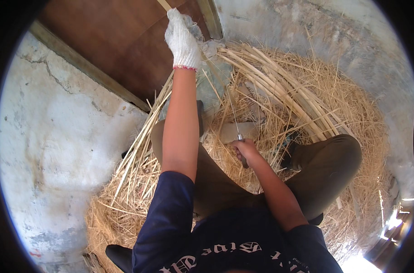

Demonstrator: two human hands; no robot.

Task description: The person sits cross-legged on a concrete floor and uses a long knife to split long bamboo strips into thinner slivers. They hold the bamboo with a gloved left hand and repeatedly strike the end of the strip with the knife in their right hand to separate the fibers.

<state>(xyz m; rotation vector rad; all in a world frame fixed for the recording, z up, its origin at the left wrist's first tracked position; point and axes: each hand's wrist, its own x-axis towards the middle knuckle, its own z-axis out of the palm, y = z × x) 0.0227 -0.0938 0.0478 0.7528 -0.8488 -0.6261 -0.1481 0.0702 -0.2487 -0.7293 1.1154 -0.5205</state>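
White-knit-gloved left hand (184, 41) is gripping a thin, pale wood-like strip (163, 4), far left of centre; bare right hand (247, 150), nearer, is clutching a brown-handled, slim metal knife (240, 136). Strip snagging could be jerking the blade toward my bare fingers.

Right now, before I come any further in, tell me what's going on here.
Both hands are busy. The gloved left hand is stretched out ahead, closed on a pale strip. The bare right hand, closer in, grips a thin-bladed tool; whether it touches the strip, I can't tell. Straw-coloured shavings lie around the bent legs, with a bundle of long strips to the right.
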